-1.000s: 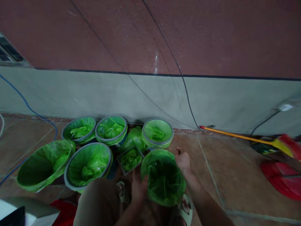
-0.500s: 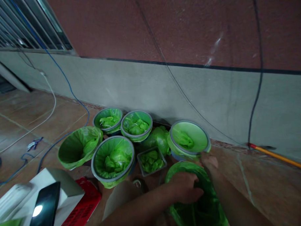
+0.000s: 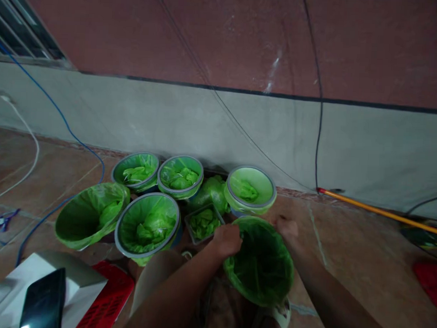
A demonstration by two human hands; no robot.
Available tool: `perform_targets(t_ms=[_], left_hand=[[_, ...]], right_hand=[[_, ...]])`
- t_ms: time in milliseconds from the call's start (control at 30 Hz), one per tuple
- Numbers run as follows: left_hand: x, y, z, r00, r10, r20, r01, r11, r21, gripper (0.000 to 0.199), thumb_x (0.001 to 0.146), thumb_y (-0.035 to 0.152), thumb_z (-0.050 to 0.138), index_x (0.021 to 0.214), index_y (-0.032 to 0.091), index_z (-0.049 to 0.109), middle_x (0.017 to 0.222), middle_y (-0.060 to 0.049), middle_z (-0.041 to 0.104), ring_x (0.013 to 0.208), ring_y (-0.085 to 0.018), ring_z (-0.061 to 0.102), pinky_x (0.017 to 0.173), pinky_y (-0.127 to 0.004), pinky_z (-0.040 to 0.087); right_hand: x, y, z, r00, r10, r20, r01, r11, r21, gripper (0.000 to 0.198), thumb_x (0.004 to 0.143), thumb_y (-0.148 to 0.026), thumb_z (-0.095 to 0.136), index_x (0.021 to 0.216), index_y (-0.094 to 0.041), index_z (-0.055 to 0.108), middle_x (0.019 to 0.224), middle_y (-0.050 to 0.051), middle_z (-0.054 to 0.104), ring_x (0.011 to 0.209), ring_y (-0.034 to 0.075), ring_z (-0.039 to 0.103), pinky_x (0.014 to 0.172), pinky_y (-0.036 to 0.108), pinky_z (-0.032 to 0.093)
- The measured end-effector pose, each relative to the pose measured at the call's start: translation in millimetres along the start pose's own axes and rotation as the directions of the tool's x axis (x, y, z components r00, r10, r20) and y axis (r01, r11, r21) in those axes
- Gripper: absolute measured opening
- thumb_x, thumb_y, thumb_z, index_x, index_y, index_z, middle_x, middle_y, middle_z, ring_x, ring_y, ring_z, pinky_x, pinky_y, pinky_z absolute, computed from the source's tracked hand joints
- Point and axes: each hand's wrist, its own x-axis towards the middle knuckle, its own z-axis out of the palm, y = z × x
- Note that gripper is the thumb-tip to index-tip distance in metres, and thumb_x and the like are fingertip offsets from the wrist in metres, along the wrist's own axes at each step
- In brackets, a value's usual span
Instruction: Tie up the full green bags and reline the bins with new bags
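A green plastic bag [image 3: 261,266] lines a round bin in front of me, its mouth held wide and its inside dark. My left hand [image 3: 228,240] is closed on the bag's edge at the left of the rim. On the opposite side, my right hand [image 3: 287,227] has its fingers curled at the bag's edge; the fingertips are partly hidden. No grey ring shows on this rim. Just behind it stands a lined bin with a grey ring [image 3: 251,189], a crumpled bag inside. To the left sits a small square basket [image 3: 204,224] of bunched green bags.
Several more lined bins, one the front grey-ringed bin [image 3: 148,228], stand at the left. A white box [image 3: 74,274] carries a phone [image 3: 44,299], near a red crate [image 3: 108,294]. An orange pole [image 3: 367,207] lies along the wall. A blue cable [image 3: 62,113] hangs at left.
My left hand has moved from inside the bag's mouth to its left rim. The bag's mouth is now wider and rounder. The view has shifted right.
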Motion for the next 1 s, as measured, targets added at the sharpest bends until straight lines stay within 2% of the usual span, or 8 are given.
perform_targets(t_ms=[100, 200, 367, 533, 700, 800, 867, 1000], left_hand=[[-5.1, 8.8, 4.7, 0.999, 0.002, 0.049, -0.004, 1.0, 0.03, 0.04, 0.089, 0.032, 0.049, 0.119, 0.008, 0.064, 0.12, -0.021, 0.068, 0.113, -0.033, 0.064, 0.093, -0.043, 0.053], [-8.8, 19.0, 12.0, 0.997, 0.02, 0.072, -0.023, 0.999, 0.043, 0.039, 0.088, 0.032, 0.053, 0.117, 0.009, 0.066, 0.118, -0.02, 0.069, 0.112, -0.034, 0.065, 0.093, -0.044, 0.054], [-13.6, 22.0, 17.0, 0.999, 0.039, 0.039, -0.039, 0.999, 0.0, 0.043, 0.089, 0.038, 0.053, 0.121, 0.011, 0.064, 0.117, -0.02, 0.069, 0.111, -0.035, 0.066, 0.094, -0.046, 0.054], [-13.8, 12.0, 7.4, 0.998, -0.009, 0.069, 0.008, 1.0, 0.019, 0.042, 0.089, 0.041, 0.055, 0.119, 0.013, 0.064, 0.116, -0.018, 0.07, 0.111, -0.034, 0.066, 0.092, -0.045, 0.055], [-3.4, 5.9, -5.2, 0.999, -0.031, 0.027, 0.03, 0.999, 0.014, 0.041, 0.089, 0.043, 0.055, 0.117, 0.015, 0.064, 0.117, -0.016, 0.07, 0.111, -0.032, 0.066, 0.092, -0.042, 0.055], [1.8, -3.5, -20.4, 0.998, -0.053, -0.017, 0.052, 0.998, -0.048, 0.038, 0.09, 0.04, 0.053, 0.115, 0.016, 0.065, 0.117, -0.015, 0.071, 0.111, -0.033, 0.066, 0.091, -0.042, 0.055], [3.4, -14.6, -33.1, 0.987, -0.108, -0.12, 0.098, 0.991, -0.088, 0.038, 0.093, 0.036, 0.047, 0.12, 0.014, 0.063, 0.119, -0.016, 0.07, 0.113, -0.032, 0.065, 0.094, -0.042, 0.053], [5.9, -35.2, -48.0, 0.908, -0.272, -0.317, 0.228, 0.959, -0.171, 0.039, 0.098, 0.027, 0.038, 0.125, 0.007, 0.058, 0.118, -0.022, 0.068, 0.115, -0.029, 0.065, 0.1, -0.041, 0.048]], right_hand=[[-7.2, 4.5, -4.2, 0.999, 0.007, 0.034, -0.008, 0.999, 0.044, 0.032, 0.09, -0.028, 0.048, 0.098, -0.015, 0.076, 0.087, 0.01, 0.076, 0.075, 0.02, 0.073, 0.054, 0.022, 0.048], [3.2, -7.6, -3.1, 0.999, 0.01, 0.037, -0.012, 0.999, 0.047, 0.033, 0.092, -0.03, 0.047, 0.099, -0.016, 0.076, 0.094, 0.012, 0.077, 0.088, 0.023, 0.073, 0.06, 0.023, 0.05], [38.7, -44.3, 7.4, 0.997, 0.01, 0.071, -0.008, 1.0, -0.029, 0.056, 0.094, -0.056, 0.04, 0.093, -0.012, 0.076, 0.104, 0.019, 0.074, 0.102, 0.031, 0.07, 0.075, 0.033, 0.054], [53.7, -59.4, 13.7, 0.995, 0.029, 0.097, -0.023, 0.998, -0.065, 0.044, 0.088, -0.049, 0.05, 0.083, -0.014, 0.074, 0.088, 0.017, 0.074, 0.093, 0.031, 0.071, 0.069, 0.033, 0.054], [55.4, -61.0, -7.9, 0.995, 0.024, 0.094, -0.018, 0.998, -0.067, 0.037, 0.087, -0.042, 0.051, 0.068, -0.016, 0.07, 0.078, 0.013, 0.073, 0.076, 0.024, 0.071, 0.054, 0.027, 0.048], [52.4, -52.7, -35.3, 0.996, 0.007, 0.085, -0.008, 1.0, 0.006, 0.037, 0.086, -0.044, 0.052, 0.065, -0.017, 0.067, 0.066, 0.01, 0.07, 0.063, 0.02, 0.068, 0.048, 0.025, 0.044], [43.3, -35.7, -55.2, 0.998, -0.021, 0.059, 0.015, 0.995, 0.098, 0.038, 0.086, -0.046, 0.052, 0.068, -0.017, 0.067, 0.06, 0.007, 0.068, 0.057, 0.018, 0.065, 0.047, 0.024, 0.044], [-0.9, 26.2, -83.7, 0.993, -0.065, 0.097, 0.042, 0.975, 0.219, 0.031, 0.085, -0.043, 0.053, 0.073, -0.017, 0.066, 0.06, 0.004, 0.069, 0.054, 0.015, 0.065, 0.048, 0.021, 0.045]])
